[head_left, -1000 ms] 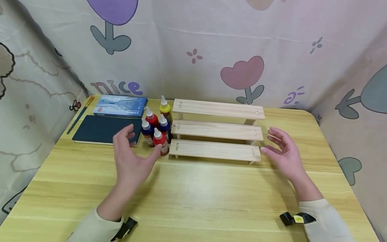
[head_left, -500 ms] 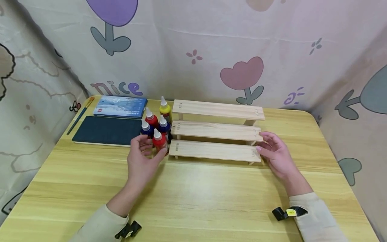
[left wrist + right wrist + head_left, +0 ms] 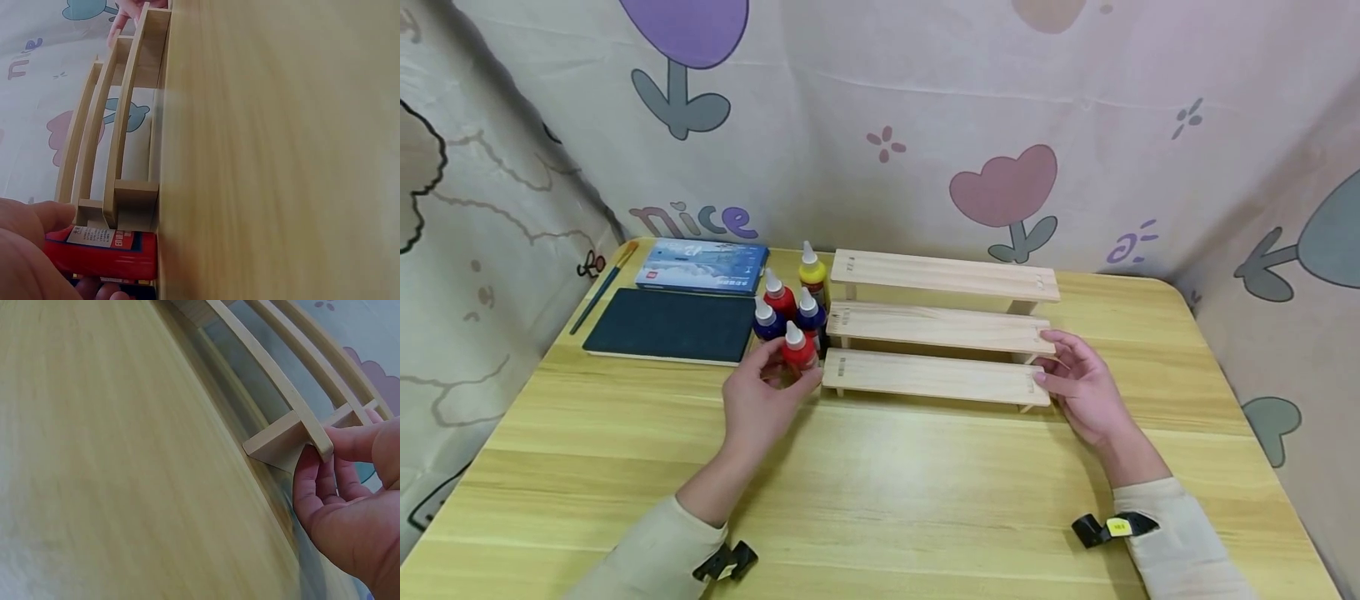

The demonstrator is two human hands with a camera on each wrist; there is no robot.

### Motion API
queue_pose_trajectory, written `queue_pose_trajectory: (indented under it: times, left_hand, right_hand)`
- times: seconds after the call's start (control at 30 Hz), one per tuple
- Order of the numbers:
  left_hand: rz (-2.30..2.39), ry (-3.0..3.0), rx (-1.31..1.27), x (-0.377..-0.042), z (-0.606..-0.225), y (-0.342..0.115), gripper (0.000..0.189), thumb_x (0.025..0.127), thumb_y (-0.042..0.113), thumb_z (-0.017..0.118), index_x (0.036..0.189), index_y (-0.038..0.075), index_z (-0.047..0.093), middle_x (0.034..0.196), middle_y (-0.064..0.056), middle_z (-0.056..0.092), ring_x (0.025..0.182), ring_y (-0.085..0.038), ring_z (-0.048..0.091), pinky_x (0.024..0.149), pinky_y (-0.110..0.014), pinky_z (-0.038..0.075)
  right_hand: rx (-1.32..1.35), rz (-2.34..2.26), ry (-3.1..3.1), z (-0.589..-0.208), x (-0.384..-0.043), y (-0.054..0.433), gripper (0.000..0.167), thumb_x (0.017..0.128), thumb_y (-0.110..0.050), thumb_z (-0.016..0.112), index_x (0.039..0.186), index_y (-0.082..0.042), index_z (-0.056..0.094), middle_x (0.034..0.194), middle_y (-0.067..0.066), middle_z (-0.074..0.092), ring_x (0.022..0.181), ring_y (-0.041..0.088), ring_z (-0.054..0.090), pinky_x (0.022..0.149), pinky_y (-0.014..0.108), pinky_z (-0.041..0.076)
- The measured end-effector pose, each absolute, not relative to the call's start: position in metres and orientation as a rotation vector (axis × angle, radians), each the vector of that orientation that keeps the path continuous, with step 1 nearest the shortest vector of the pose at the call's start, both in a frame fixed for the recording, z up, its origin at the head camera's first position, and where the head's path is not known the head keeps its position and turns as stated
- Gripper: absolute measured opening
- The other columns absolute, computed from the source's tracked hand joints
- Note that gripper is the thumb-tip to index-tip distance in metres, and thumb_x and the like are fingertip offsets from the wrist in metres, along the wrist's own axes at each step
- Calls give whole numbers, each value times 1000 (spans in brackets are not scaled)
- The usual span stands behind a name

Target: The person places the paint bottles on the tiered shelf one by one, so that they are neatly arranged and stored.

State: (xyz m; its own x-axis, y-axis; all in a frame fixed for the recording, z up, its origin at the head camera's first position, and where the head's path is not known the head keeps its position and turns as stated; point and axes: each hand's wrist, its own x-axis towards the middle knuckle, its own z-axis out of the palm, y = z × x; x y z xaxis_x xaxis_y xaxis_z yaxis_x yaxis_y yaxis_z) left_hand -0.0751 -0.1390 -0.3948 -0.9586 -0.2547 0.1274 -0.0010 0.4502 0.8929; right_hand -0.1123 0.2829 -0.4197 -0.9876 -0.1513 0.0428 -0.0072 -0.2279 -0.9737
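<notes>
A three-tier wooden stand [image 3: 936, 375] of pale planks stands towards the back of the table. My right hand [image 3: 1090, 398] holds its right end; in the right wrist view the thumb lies on top of the lowest plank [image 3: 284, 387], with the fingers curled beneath. At the left end, my left hand [image 3: 760, 402] grips the front red squeeze bottle [image 3: 800, 353], which has a white nozzle cap. The left wrist view shows thumb and fingers on opposite sides of that bottle. Behind it stand two dark blue bottles [image 3: 767, 321], another red bottle [image 3: 780, 300] and a yellow bottle [image 3: 813, 275].
A dark notebook [image 3: 666, 327] lies left of the bottles, with a flat blue box [image 3: 703, 267] behind it. A paintbrush [image 3: 601, 292] rests along the table's left edge. Patterned curtain [image 3: 880, 100] hangs behind the table [image 3: 910, 492] and at both sides.
My left hand has moved right and closed around the front red bottle. My right hand has come left and taken hold of the stand's right end.
</notes>
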Motion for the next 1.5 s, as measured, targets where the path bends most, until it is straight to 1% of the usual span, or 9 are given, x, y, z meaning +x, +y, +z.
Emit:
queue_pose_trajectory:
  times: [0.17,0.27,0.43,0.63,0.73,0.87,1.1,1.33,1.5]
  left_hand:
    - [-1532,-2461,238,-76,-397,-136,52,80,13,87,125,2,64,114,-12,68,95,-25,67,82,-36,56]
    - [-1592,-2442,225,-77,-398,-136,50,81,10,85,125,1,63,117,-13,67,99,-26,67,87,-39,55]
    - [-1713,-2394,181,-79,-400,-139,51,83,7,83,128,2,60,122,-12,65,104,-26,65,90,-36,54]
    - [-1828,-2330,86,-80,-398,-144,52,85,7,81,132,5,59,124,-12,63,107,-25,63,94,-39,52]
    - [-1863,-2324,56,-80,-397,-147,52,87,9,80,134,6,58,126,-12,62,110,-25,62,95,-38,51]
    - [-1879,-2330,30,-79,-396,-149,51,89,12,78,135,7,58,128,-11,62,112,-24,61,94,-31,51]
    - [-1865,-2331,-40,-79,-394,-152,47,89,6,76,133,5,59,126,-13,62,109,-27,62,88,-20,51]
    - [-1845,-2339,-65,-75,-390,-158,45,90,2,74,132,4,59,124,-13,62,106,-25,61,86,-21,52]
    - [-1858,-2328,-111,-73,-385,-164,44,91,2,73,132,4,58,124,-11,62,108,-23,60,87,-24,53]
  right_hand:
    - [-217,-2401,1868,-423,-113,282,58,85,26,58,133,-7,59,114,6,60,101,22,58,80,26,55]
    - [-236,-2410,1855,-425,-114,282,58,85,26,58,133,-7,59,114,6,59,101,23,58,80,26,55]
    - [-247,-2404,1870,-425,-115,283,57,86,26,58,132,-7,59,113,6,60,101,23,59,79,25,55]
    - [-253,-2401,1876,-423,-115,284,57,86,27,56,131,-7,59,112,6,61,99,22,59,77,24,55]
    - [-258,-2402,1874,-423,-114,284,57,86,27,57,131,-7,59,112,6,62,99,22,60,77,24,55]
    - [-259,-2402,1878,-424,-115,284,57,86,27,56,131,-7,59,113,6,62,100,23,59,78,25,55]
    - [-277,-2397,1887,-424,-115,284,58,85,28,55,132,-6,58,114,7,61,100,23,60,79,25,55]
    - [-270,-2400,1890,-425,-115,282,58,85,29,54,130,-8,59,113,6,61,99,22,60,78,24,55]
    - [-278,-2410,1901,-425,-115,283,58,85,29,54,131,-7,59,111,7,62,98,22,61,79,25,55]
